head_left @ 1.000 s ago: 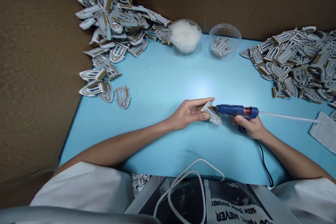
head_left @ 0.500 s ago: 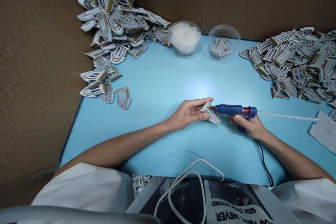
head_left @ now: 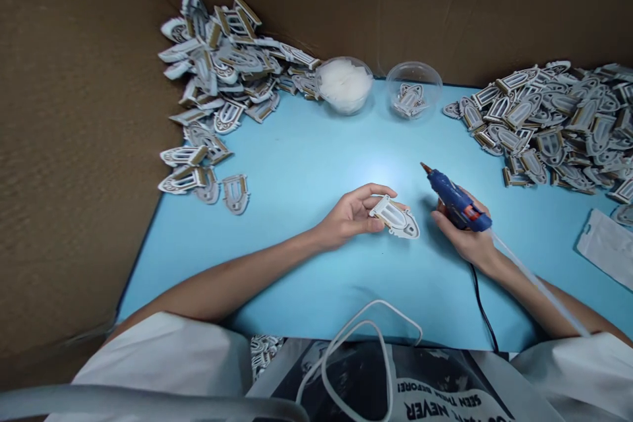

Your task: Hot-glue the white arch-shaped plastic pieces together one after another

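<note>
Near the middle of the blue table, my left hand [head_left: 353,216] pinches a small white and grey arched piece [head_left: 395,217] by its flat end, its rounded end pointing right. To the right of it, my right hand [head_left: 467,237] is wrapped round a blue glue gun [head_left: 457,201]. The gun's copper-coloured tip points up and left, apart from the arched piece. A clear glue stick [head_left: 539,283] sticks out of the gun's back end, and a black cord hangs below my hand.
Piles of similar arched pieces lie at the back left [head_left: 232,66] and right [head_left: 554,112]. Between them stand a clear bowl of white material [head_left: 345,84] and a clear bowl with a few pieces [head_left: 414,89]. A white packet [head_left: 606,247] lies far right; cardboard [head_left: 316,0] walls the table.
The glue gun has moved away from the arched piece and swung so its tip points up and left. The arched piece has turned in my left hand. The view has shifted slightly.
</note>
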{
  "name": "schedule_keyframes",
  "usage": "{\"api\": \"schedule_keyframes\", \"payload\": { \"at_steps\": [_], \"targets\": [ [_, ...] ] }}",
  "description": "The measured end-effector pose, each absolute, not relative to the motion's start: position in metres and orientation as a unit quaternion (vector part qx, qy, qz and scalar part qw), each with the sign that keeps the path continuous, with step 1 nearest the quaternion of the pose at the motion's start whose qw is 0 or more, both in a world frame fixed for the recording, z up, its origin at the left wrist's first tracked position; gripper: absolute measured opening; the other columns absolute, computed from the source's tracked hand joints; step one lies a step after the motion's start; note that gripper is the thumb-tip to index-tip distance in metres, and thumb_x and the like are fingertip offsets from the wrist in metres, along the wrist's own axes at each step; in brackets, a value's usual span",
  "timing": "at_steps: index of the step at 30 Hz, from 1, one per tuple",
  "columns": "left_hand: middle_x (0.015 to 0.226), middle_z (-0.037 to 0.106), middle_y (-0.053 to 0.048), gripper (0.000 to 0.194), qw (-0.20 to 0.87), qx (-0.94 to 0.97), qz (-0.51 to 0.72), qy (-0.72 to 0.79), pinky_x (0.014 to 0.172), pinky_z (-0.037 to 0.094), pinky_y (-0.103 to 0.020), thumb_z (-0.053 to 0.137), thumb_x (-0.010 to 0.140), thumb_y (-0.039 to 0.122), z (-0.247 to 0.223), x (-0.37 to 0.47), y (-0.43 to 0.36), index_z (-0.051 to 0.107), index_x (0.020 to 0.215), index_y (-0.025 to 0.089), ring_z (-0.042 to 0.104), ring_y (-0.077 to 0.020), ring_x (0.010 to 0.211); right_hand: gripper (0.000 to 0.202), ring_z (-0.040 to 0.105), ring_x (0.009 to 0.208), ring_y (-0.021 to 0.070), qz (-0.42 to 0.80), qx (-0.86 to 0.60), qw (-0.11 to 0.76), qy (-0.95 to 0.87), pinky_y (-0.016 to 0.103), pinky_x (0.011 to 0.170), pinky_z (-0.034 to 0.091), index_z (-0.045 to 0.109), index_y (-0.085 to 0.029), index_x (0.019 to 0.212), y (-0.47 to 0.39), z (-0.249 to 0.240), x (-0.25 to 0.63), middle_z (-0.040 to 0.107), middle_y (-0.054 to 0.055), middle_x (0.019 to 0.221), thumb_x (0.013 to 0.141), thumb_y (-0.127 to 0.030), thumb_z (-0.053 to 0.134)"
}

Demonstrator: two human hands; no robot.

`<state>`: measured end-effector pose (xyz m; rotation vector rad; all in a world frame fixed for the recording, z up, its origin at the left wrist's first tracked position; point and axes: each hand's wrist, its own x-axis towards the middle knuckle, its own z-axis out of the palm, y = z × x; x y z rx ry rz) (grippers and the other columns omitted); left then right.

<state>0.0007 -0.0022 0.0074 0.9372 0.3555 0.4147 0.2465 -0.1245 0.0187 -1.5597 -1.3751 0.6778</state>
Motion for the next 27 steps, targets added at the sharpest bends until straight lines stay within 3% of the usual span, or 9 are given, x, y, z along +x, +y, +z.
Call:
{"api": "schedule_keyframes", "payload": {
  "at_steps": [5,10,15,20,27],
  "targets": [
    [0.116,0.082,-0.017,0.059,0.873,0.404,0.205,0.182,0.092,0.059,-0.035,0.098,0.077,0.039,0.011,0.003,-0.001,0.064,0.119,0.017,0.081,-0.0268,0.105,0.016,0.054,0.074,0.021,0.138,-0.639,0.345,-0.673,0.035,0.065,0.042,0.055,-0.025,0.094,-0.118,0.014,0.252,0.058,0.004,0.09,0.089,-0.03,0.069],
    [0.112,0.083,-0.016,0.059,0.874,0.403,0.202,0.181,0.089,0.059,-0.033,0.098,0.076,0.044,0.013,0.002,-0.001,0.065,0.116,0.016,0.081,-0.0244,0.099,0.022,0.059,0.081,0.0249,0.109,-0.658,0.277,-0.691,0.039,0.07,0.047,0.059,-0.023,0.103,-0.117,0.014,0.253,0.058,0.006,0.098,0.082,-0.023,0.064],
    [0.113,0.083,-0.015,0.055,0.855,0.437,0.217,0.174,0.091,0.063,-0.037,0.098,0.076,0.036,0.009,0.0,-0.005,0.065,0.116,0.016,0.081,-0.0255,0.099,0.035,0.061,0.091,0.0299,0.104,-0.637,0.282,-0.71,0.045,0.078,0.052,0.064,-0.022,0.12,-0.12,0.019,0.254,0.059,0.012,0.109,0.088,-0.037,0.069],
    [0.117,0.082,-0.014,0.052,0.817,0.489,0.253,0.172,0.095,0.064,-0.038,0.099,0.073,0.029,0.005,0.001,-0.009,0.068,0.113,0.016,0.08,-0.0262,0.108,0.051,0.061,0.084,0.0285,0.062,-0.549,0.363,-0.75,0.044,0.073,0.05,0.07,-0.023,0.122,-0.126,0.016,0.253,0.065,0.011,0.099,0.09,-0.063,0.073],
    [0.117,0.081,-0.014,0.045,0.793,0.524,0.263,0.163,0.098,0.063,-0.036,0.095,0.079,0.024,0.008,0.005,-0.012,0.069,0.115,0.015,0.079,-0.0249,0.11,0.037,0.067,0.089,0.026,0.072,-0.492,0.365,-0.787,0.039,0.071,0.045,0.073,-0.023,0.121,-0.126,0.009,0.247,0.073,0.01,0.098,0.102,-0.054,0.068]
  ]
}}
